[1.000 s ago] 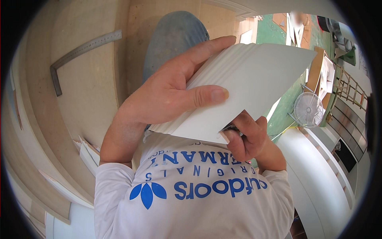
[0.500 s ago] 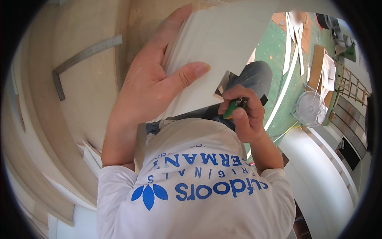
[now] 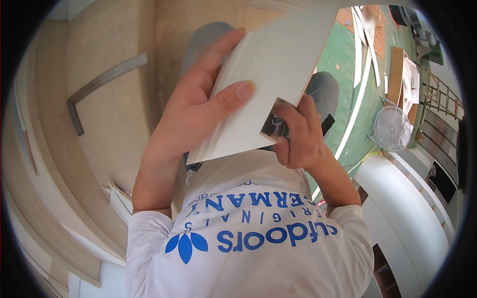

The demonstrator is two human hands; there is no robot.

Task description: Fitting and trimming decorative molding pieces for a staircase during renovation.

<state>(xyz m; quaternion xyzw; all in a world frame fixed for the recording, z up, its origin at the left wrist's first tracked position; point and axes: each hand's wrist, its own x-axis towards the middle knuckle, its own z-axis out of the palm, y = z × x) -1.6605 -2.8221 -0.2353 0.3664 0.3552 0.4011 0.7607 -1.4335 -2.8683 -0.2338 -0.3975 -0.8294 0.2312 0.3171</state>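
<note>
A long white board (image 3: pixel 278 64) with a moulded left edge lies tilted in front of me, with a rectangular notch cut into its right edge near the lower corner. My left hand (image 3: pixel 198 107) is closed on the moulded edge, thumb flat on the white face and fingers beneath. At the notch, my right hand (image 3: pixel 300 131) has its fingers curled, the index finger reaching into the gap. A small dark metal part (image 3: pixel 275 124) of a hand tool shows inside the notch; the green handle seen earlier is now hidden by the hand and board.
A metal carpenter's square (image 3: pixel 102 82) lies on a plywood surface (image 3: pixel 109 114) at the left. White strips (image 3: pixel 365 64) lie on the green floor (image 3: pixel 340 59) at the right. A round fan (image 3: pixel 392 128) stands there, near a ladder (image 3: pixel 442 97) and a large white curved panel (image 3: pixel 397 213).
The board has tilted and shifted, bringing its notch into full view. My right hand has moved up against the notch, and the tool's green handle has gone out of sight.
</note>
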